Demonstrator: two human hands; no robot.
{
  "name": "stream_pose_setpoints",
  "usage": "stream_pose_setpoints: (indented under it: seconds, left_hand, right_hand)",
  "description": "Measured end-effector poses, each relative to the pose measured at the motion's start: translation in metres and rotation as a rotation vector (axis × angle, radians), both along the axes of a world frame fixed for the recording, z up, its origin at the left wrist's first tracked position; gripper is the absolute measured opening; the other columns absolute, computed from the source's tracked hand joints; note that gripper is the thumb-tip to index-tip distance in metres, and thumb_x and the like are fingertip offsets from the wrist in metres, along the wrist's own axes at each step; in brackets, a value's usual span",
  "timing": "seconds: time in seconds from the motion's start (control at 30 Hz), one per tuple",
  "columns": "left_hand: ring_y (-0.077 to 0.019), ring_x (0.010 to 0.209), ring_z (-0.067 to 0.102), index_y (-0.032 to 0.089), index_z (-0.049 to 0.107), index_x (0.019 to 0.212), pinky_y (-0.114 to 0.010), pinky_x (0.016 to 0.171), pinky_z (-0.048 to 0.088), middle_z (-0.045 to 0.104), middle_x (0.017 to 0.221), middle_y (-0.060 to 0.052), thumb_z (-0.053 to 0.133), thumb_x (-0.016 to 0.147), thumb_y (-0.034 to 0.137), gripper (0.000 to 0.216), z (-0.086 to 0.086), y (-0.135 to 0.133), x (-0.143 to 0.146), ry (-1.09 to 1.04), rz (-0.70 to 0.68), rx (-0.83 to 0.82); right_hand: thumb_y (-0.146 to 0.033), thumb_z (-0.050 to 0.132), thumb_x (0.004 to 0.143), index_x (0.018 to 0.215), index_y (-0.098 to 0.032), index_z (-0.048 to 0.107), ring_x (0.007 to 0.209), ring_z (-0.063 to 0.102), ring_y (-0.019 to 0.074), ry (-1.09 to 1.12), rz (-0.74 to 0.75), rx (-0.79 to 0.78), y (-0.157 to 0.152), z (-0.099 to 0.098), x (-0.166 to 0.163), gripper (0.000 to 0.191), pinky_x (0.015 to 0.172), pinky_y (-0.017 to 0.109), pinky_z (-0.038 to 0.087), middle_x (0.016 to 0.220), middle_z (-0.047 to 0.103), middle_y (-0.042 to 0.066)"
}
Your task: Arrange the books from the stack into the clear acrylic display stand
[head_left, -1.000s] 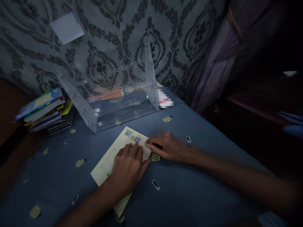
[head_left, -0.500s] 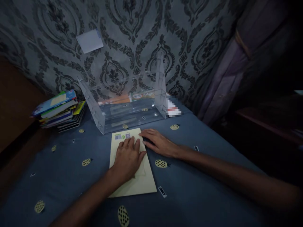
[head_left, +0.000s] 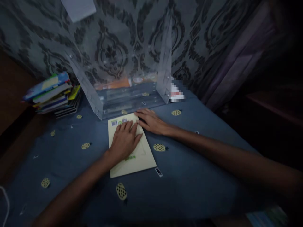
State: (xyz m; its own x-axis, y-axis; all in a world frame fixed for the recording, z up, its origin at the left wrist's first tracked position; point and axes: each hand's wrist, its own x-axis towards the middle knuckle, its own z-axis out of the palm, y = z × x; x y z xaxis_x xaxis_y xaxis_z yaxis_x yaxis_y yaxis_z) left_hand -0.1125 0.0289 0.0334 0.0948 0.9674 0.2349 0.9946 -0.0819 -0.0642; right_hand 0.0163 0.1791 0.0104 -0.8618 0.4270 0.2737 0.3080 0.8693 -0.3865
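A pale yellow book (head_left: 139, 162) lies flat on the blue pineapple-print cloth, its printed codes at the far edge. My left hand (head_left: 124, 138) rests palm down on its middle, fingers stretched out, covering part of the cover and a green printed strip. My right hand (head_left: 151, 121) lies at the far right corner, fingers extended and fingertips touching the edge. Just beyond the book stands a clear plastic rack (head_left: 132, 97) with see-through side panels.
A leaning stack of books (head_left: 54, 94) stands left of the rack. An orange item (head_left: 113, 83) shows through the clear plastic. Right of the rack lies a white and red item (head_left: 177, 93), pixelated. Patterned wallpaper (head_left: 111, 53) and a purple curtain (head_left: 236, 69) are behind.
The view has tipped downward, so the scene sits higher in the picture. The book has turned slightly, and my right hand has come further over its far right corner.
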Motion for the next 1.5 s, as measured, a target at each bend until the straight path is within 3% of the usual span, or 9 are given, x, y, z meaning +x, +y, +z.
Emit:
stream_pose_setpoints:
  seconds: [0.17, 0.3, 0.6, 0.73, 0.87, 1.07, 1.33, 1.5]
  left_hand:
    - [-0.0331, 0.125, 0.053, 0.008, 0.056, 0.132, -0.049, 0.106, 0.044, 0.061, 0.132, -0.017, 0.048, 0.102, 0.032, 0.039, 0.002, 0.001, -0.005, -0.055, -0.084, -0.010]
    - [-0.0298, 0.122, 0.057, 0.009, 0.059, 0.127, -0.047, 0.104, 0.047, 0.064, 0.126, -0.017, 0.045, 0.104, 0.028, 0.034, 0.002, -0.006, -0.004, -0.096, -0.215, 0.023]
    - [-0.0299, 0.120, 0.060, 0.008, 0.060, 0.126, -0.047, 0.101, 0.051, 0.066, 0.124, -0.019, 0.047, 0.103, 0.044, 0.045, 0.014, -0.051, 0.018, -0.099, -0.426, -0.025]
    - [-0.0319, 0.125, 0.059, 0.010, 0.056, 0.135, -0.050, 0.105, 0.049, 0.065, 0.131, -0.019, 0.051, 0.102, 0.043, 0.047, 0.011, -0.069, 0.024, -0.035, -0.421, -0.033]
    - [-0.0290, 0.119, 0.064, 0.007, 0.060, 0.128, -0.046, 0.102, 0.053, 0.070, 0.124, -0.018, 0.046, 0.104, 0.028, 0.035, 0.006, -0.073, 0.026, 0.027, -0.431, 0.051]
    - [-0.0280, 0.116, 0.067, 0.009, 0.065, 0.123, -0.044, 0.097, 0.057, 0.072, 0.119, -0.017, 0.048, 0.103, 0.023, 0.029, 0.009, -0.073, 0.027, 0.012, -0.441, 0.042]
    - [-0.0250, 0.103, 0.070, 0.011, 0.069, 0.110, -0.040, 0.089, 0.060, 0.075, 0.112, -0.013, 0.050, 0.101, 0.020, 0.023, 0.010, -0.074, 0.030, 0.042, -0.439, 0.149]
    - [-0.0264, 0.111, 0.069, 0.010, 0.066, 0.120, -0.042, 0.095, 0.058, 0.073, 0.120, -0.014, 0.050, 0.102, 0.023, 0.027, 0.005, -0.081, 0.031, 0.003, -0.383, 0.116]
  right_hand:
    - [-0.031, 0.043, 0.100, 0.142, -0.007, 0.053, 0.132, 0.048, 0.0364, -0.033, 0.000, -0.008, 0.005, -0.002, -0.005, 0.049, 0.108, 0.056, 0.040, 0.143, 0.054, 0.022]
    - [-0.033, 0.042, 0.101, 0.143, -0.011, 0.053, 0.135, 0.045, 0.0357, 0.016, 0.031, -0.003, 0.000, -0.008, 0.005, 0.048, 0.110, 0.057, 0.038, 0.148, 0.050, 0.020]
    - [-0.036, 0.044, 0.101, 0.143, -0.015, 0.053, 0.137, 0.044, 0.0368, 0.070, 0.098, -0.015, -0.039, -0.010, 0.036, 0.048, 0.110, 0.061, 0.039, 0.150, 0.048, 0.019]
    - [-0.033, 0.045, 0.101, 0.143, -0.019, 0.053, 0.144, 0.039, 0.0339, 0.106, 0.147, -0.042, -0.057, -0.010, 0.053, 0.045, 0.112, 0.060, 0.038, 0.154, 0.046, 0.016]
    - [-0.032, 0.045, 0.101, 0.143, -0.017, 0.055, 0.147, 0.038, 0.0303, 0.113, 0.223, -0.076, -0.069, -0.011, 0.067, 0.045, 0.117, 0.057, 0.035, 0.154, 0.048, 0.015]
    - [-0.035, 0.046, 0.103, 0.143, -0.020, 0.056, 0.146, 0.042, 0.0274, 0.131, 0.261, -0.154, -0.078, -0.008, 0.080, 0.044, 0.118, 0.054, 0.034, 0.152, 0.052, 0.014]
    - [-0.038, 0.050, 0.101, 0.142, -0.017, 0.057, 0.145, 0.043, 0.0289, 0.098, 0.275, -0.193, -0.077, -0.001, 0.082, 0.046, 0.117, 0.055, 0.033, 0.153, 0.051, 0.016]
    - [-0.047, 0.061, 0.096, 0.145, -0.018, 0.053, 0.146, 0.041, 0.0305, 0.064, 0.269, -0.169, -0.079, -0.005, 0.083, 0.058, 0.117, 0.055, 0.032, 0.156, 0.047, 0.017]
